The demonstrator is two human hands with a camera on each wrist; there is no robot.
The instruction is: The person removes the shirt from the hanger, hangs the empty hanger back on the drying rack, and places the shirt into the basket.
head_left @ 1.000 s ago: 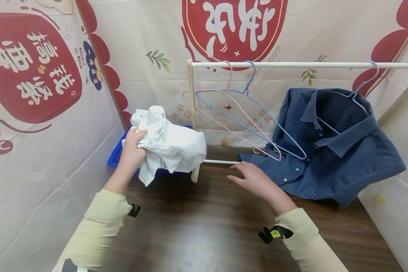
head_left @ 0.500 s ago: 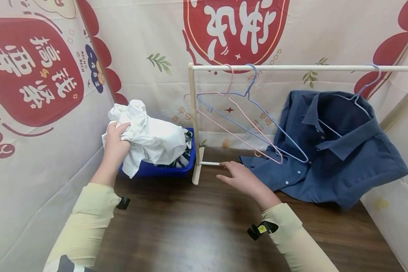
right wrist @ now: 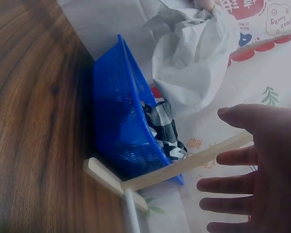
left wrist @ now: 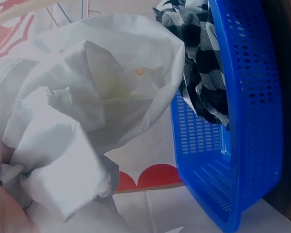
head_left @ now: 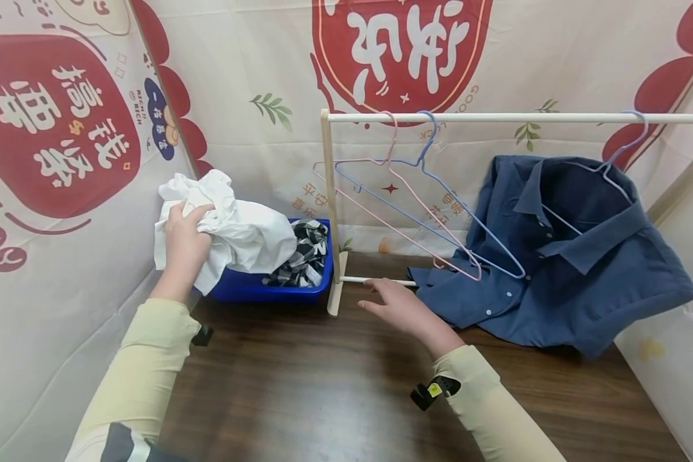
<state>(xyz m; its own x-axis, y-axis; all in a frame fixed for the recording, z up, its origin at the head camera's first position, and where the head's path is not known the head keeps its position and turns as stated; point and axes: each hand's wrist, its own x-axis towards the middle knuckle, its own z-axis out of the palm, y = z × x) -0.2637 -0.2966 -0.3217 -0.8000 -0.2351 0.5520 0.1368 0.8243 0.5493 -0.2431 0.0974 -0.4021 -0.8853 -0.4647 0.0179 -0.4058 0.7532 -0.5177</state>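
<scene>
A bunched white cloth point(head_left: 237, 224) hangs from my left hand point(head_left: 186, 247), which grips it above the left part of a blue plastic basket point(head_left: 265, 294). The cloth drapes loosely and hides much of the basket in the head view. Inside the basket's right part lies a black-and-white checked cloth point(head_left: 307, 253), which the left wrist view shows too. My right hand point(head_left: 401, 308) holds nothing; its fingers are spread and extended in the right wrist view. In the head view it overlaps the rack's white lower bar point(head_left: 355, 279).
A clothes rack with a white top bar point(head_left: 473, 118) and a wooden post point(head_left: 330, 192) stands beside the basket. A pink hanger point(head_left: 391, 154) and a blue hanger point(head_left: 424, 151) hang bare. A dark blue shirt point(head_left: 583, 276) hangs at the right over the wooden table point(head_left: 300, 385).
My left hand has carried the white cloth to the left, uncovering the checked cloth in the basket. The right hand has shifted a little to the left.
</scene>
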